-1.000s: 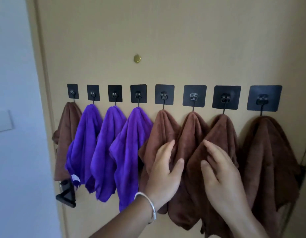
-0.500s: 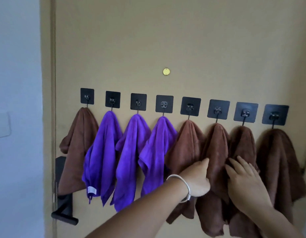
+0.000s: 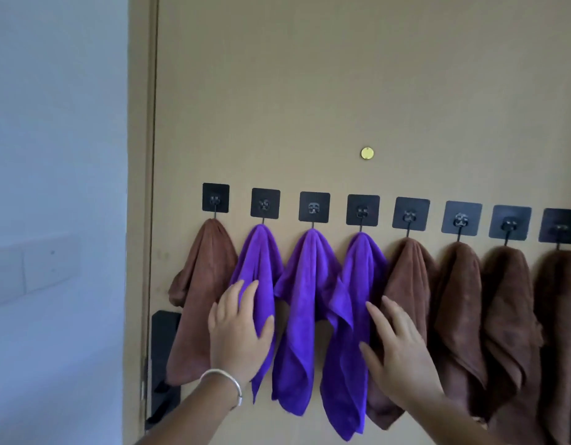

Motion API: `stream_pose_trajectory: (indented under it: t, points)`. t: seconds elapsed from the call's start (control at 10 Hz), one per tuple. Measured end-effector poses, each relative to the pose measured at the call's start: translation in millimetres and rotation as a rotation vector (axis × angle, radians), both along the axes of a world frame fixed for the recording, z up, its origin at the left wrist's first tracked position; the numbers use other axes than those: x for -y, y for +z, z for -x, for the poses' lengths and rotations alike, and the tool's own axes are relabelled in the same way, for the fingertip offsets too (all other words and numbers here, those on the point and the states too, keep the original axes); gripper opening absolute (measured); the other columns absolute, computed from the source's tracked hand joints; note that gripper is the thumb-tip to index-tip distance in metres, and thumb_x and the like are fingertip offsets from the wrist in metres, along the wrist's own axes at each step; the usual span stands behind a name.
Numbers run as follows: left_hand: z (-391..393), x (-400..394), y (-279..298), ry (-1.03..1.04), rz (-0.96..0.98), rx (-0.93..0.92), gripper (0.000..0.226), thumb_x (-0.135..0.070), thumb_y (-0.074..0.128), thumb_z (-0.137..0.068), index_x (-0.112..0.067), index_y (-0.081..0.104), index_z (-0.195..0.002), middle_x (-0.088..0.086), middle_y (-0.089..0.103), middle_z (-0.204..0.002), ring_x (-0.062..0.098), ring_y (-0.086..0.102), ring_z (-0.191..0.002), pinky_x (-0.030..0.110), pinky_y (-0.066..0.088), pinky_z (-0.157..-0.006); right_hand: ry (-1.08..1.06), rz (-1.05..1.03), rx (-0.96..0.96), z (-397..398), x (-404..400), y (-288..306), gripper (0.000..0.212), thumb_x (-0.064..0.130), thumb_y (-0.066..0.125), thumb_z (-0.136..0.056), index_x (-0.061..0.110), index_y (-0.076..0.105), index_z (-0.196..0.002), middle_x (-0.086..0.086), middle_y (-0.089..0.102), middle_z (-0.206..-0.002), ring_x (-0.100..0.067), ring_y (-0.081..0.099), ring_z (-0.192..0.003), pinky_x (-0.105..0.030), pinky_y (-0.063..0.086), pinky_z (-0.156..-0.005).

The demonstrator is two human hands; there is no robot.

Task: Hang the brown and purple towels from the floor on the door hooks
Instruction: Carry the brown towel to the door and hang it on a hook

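Where the tan door (image 3: 341, 91) met the pale wall (image 3: 53, 155), eight black hooks (image 3: 362, 210) ran in a row, each w/ one towel hung from it. L to R: brown towel (image 3: 200, 284), three purple towels, then four brown towels (image 3: 460, 300). None lay loose; floor not in view.

L hand (image 3: 237, 332), silver bracelet (image 3: 224, 380) at wrist, lay flat on the 1st purple towel (image 3: 260, 261), fingers straight and close together, thumb spread to the R over the cloth; pressing, not gripping.

R hand (image 3: 396, 345) rested w/ fingers extended and slightly fanned at the seam between the 3rd purple towel (image 3: 358, 284) and the 5th towel (image 3: 409, 274), brown; thumb touched the purple cloth, fingertips over the brown. Nothing held.

Middle purple towel (image 3: 306, 300) hung untouched between the hands. A small brass disc (image 3: 367, 153) sat on the door above the hooks. Black handle plate (image 3: 162, 358) showed at door's L edge, partly behind the 1st brown towel. Switch plate (image 3: 30, 268) on wall, blurred.
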State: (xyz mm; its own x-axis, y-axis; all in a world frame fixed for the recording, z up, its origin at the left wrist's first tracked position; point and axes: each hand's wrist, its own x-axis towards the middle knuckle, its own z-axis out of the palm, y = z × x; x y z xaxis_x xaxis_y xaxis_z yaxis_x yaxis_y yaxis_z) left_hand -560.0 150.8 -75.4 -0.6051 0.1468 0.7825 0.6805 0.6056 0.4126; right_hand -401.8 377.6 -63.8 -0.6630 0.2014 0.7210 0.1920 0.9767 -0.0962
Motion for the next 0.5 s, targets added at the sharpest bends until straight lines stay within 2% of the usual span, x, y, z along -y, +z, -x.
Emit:
stream_pose_trajectory:
  t: [0.1,0.2,0.3,0.5]
  points:
    - [33.6,21.8,-28.3,0.081,0.173,0.263,0.078,-0.058,0.047,-0.088,-0.031,0.011,-0.152,0.001,0.008,-0.159,0.021,0.011,-0.146,0.046,0.022,-0.115,-0.078,-0.136,0.159,16.0,10.3,-10.6,0.08,0.037,0.081,-0.064,0.022,0.053,-0.137,-0.011,0.046,-0.145,-0.033,0.044,-0.133,-0.053,0.044,-0.1]
    - [54.6,26.8,-45.3,0.052,0.384,0.313,0.077,-0.061,0.036,-0.091,-0.033,-0.002,-0.152,-0.002,-0.001,-0.161,0.019,0.006,-0.147,0.039,0.027,-0.113,-0.184,-0.181,0.22,23.9,10.1,-9.8,0.079,0.041,0.086,-0.054,0.024,0.062,-0.128,-0.011,0.054,-0.138,-0.034,0.052,-0.126,-0.056,0.048,-0.092]
    - [57.8,25.4,-47.7,0.053,0.432,0.294,0.076,-0.056,0.037,-0.093,-0.029,-0.001,-0.153,-0.001,0.003,-0.16,0.018,0.012,-0.146,0.032,0.03,-0.111,-0.248,-0.225,0.225,24.0,6.1,-8.4,0.077,0.044,0.085,-0.054,0.025,0.064,-0.125,-0.01,0.058,-0.134,-0.033,0.054,-0.124,-0.056,0.049,-0.09]
    - [27.4,20.0,-32.9,-0.015,0.291,0.137,0.082,-0.044,0.057,-0.088,-0.019,0.014,-0.153,0.01,0.013,-0.159,0.027,0.02,-0.144,0.041,0.026,-0.113,-0.205,-0.25,0.125,-14.0,7.0,-12.9,0.072,0.04,0.077,-0.065,0.026,0.057,-0.132,-0.008,0.052,-0.14,-0.03,0.047,-0.131,-0.054,0.043,-0.1]
